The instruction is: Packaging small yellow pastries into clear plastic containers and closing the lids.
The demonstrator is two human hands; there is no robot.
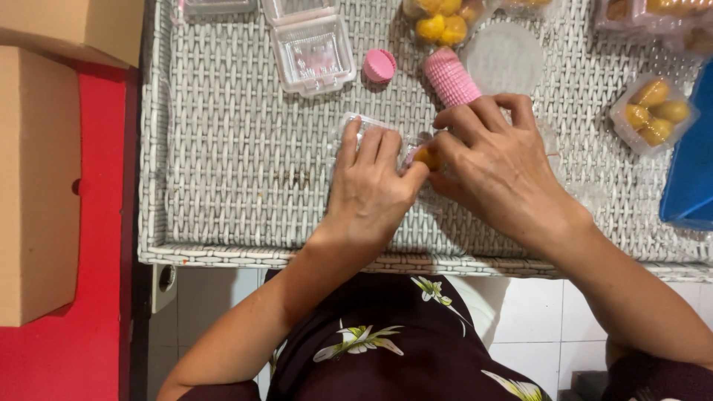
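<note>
My left hand (pixel 369 183) lies flat on a clear plastic clamshell box (pixel 350 128) near the front of the white wicker table (pixel 238 156), pressing it down. My right hand (pixel 492 160) curls over the right part of the same box, fingertips meeting the left thumb. A small yellow-orange pastry (pixel 425 157) shows between the two hands, apparently inside the box. Most of the box is hidden under my hands. A stack of pink paper cups (pixel 451 76) lies just beyond my right hand.
An open empty clamshell box (pixel 312 50) and a single pink paper cup (pixel 379 65) sit farther back. Boxes of yellow pastries stand at the back (pixel 442 22) and right (pixel 653 113). A blue object (pixel 691 171) is at the right edge; cardboard boxes (pixel 37 186) at left.
</note>
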